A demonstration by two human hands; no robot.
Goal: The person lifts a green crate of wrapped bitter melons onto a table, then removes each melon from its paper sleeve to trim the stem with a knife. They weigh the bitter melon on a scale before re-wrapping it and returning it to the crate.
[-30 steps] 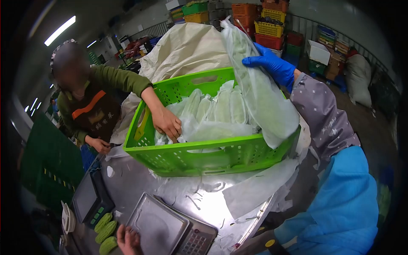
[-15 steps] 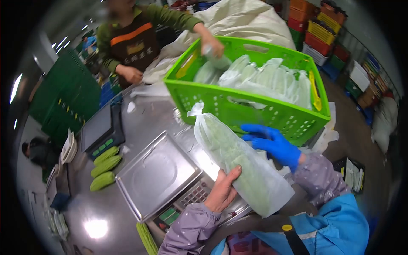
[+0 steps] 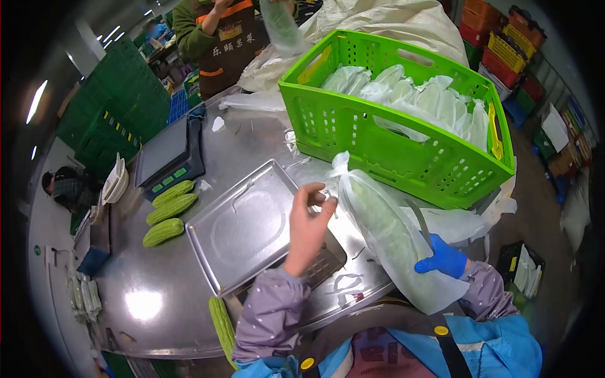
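Bag (image 3: 384, 239) with gourd lies right of tray (image 3: 242, 230), near of crate (image 3: 403, 151); left hand (image 3: 307, 227) pinches bag edge; right hand (image 3: 444, 258) grips knife (image 3: 419, 222); probably best: keep bag taut, blade away from fingers.

It was a produce packing shed. A steel table (image 3: 157, 296) carried a tray scale (image 3: 246, 227), a second scale (image 3: 165, 154), loose bitter gourds (image 3: 169, 211) and a lime-green crate (image 3: 403, 157) full of sleeved gourds (image 3: 435, 101). Bright plastic crates (image 3: 498, 44) stood stacked behind it, dark green ones (image 3: 107, 120) on the other side, and a co-worker wore a printed apron (image 3: 227, 44).
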